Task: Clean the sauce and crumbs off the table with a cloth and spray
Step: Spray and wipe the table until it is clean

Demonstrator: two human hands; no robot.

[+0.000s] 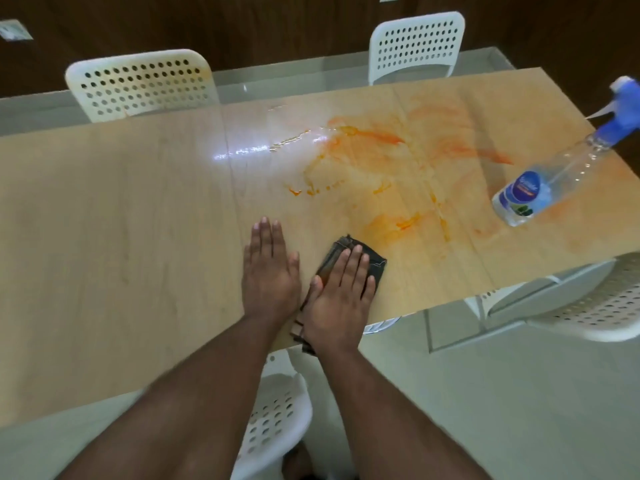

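The right hand [341, 292] presses flat on the dark cloth [372, 263] at the table's [104, 220] near edge, the left hand [270, 271] flat beside it (holding nothing). Orange sauce smears [381, 161] lie ahead and rightward, nearer the right hand, toward the spray bottle [540, 181].

White perforated chairs [142, 83] stood at eleven, one [415, 46], four [595, 306] and six o'clock [273, 420], on a pale glossy floor [485, 393] before dark wood panelling [242, 22].
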